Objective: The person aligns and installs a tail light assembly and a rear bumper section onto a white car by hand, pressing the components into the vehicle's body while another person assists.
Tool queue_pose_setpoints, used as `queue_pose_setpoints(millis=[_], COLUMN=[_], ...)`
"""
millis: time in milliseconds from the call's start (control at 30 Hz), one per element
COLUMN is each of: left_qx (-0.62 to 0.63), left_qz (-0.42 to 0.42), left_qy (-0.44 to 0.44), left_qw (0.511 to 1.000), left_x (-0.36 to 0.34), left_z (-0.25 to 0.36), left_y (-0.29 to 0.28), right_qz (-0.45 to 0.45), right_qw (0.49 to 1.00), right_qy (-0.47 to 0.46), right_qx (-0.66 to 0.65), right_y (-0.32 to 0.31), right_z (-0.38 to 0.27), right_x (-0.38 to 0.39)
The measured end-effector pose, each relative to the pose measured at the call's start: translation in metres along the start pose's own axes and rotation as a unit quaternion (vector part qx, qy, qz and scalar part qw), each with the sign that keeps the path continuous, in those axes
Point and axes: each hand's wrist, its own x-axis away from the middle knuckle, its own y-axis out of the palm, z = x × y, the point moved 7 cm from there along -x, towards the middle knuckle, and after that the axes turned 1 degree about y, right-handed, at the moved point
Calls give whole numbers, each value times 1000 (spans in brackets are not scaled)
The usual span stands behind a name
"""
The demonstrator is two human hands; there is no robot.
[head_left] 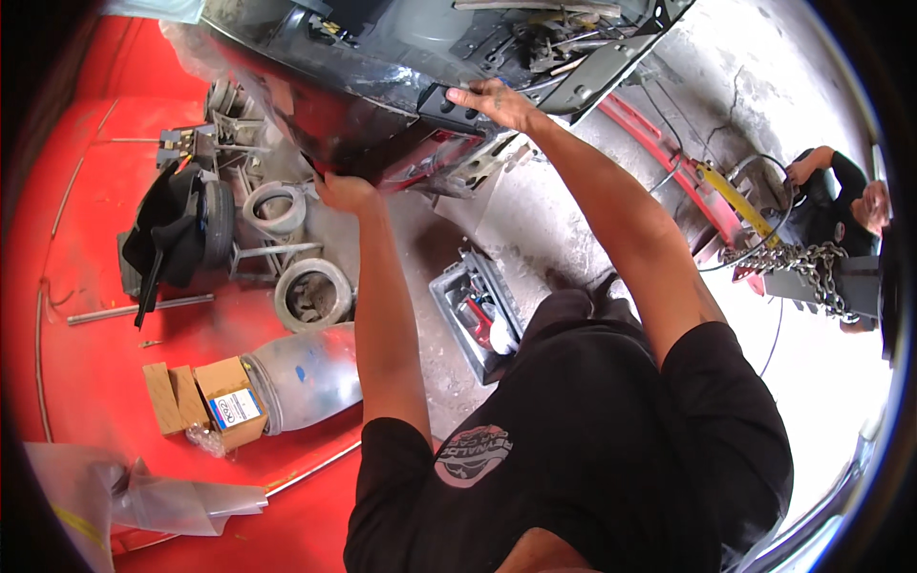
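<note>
A glossy dark car bumper (pixel 334 124) with reddish reflections is at the end of a car body at the top of the view. My left hand (pixel 349 194) grips the bumper's lower edge, its fingertips hidden behind it. Higher up and to the right, my right hand (pixel 501 105) is at the bumper's upper corner, with its thumb stretched along a black section and its other fingers bent over the edge. The car body (pixel 420 24) behind the bumper is uncovered, with metal parts and loose pieces in it.
An open grey toolbox (pixel 487 368) lies on the floor below my hands. Wheel rims (pixel 313 294), a tyre (pixel 218 224), cardboard boxes (pixel 229 392) and a clear plastic roll (pixel 315 377) lie to the left. At right, another person (pixel 836 196) is beside a red beam (pixel 659 143) and chains (pixel 812 272).
</note>
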Motion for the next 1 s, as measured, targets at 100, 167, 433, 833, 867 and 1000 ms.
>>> queue_pose_setpoints(millis=[100, 167, 433, 833, 867, 1000], left_qx=[-85, -65, -28, 53, 38, 27], left_qz=[-12, 2, -25, -170, -201, -232], left_qy=[11, -12, 6, 25, 51, 86], left_qw=[996, 998, 999, 984, 978, 968], left_x=[0, 7, 16, 14, 16, 49], left_z=[4, 9, 21, 23, 23, 44], left_y=[-1, -1, -4, -7, -8, -26], right_qz=[23, 50, 32, 120, 121, 178], right_qw=[1000, 999, 999, 992, 992, 982], right_qy=[1, 7, -17, -27, -35, -59], right_qx=[-5, -11, -26, 13, 16, 34], right_y=[6, 6, 7, 11, 10, 5], right_z=[-5, -2, -11, -21, -21, -19], right_x=[4, 6, 16, 28, 25, 28])
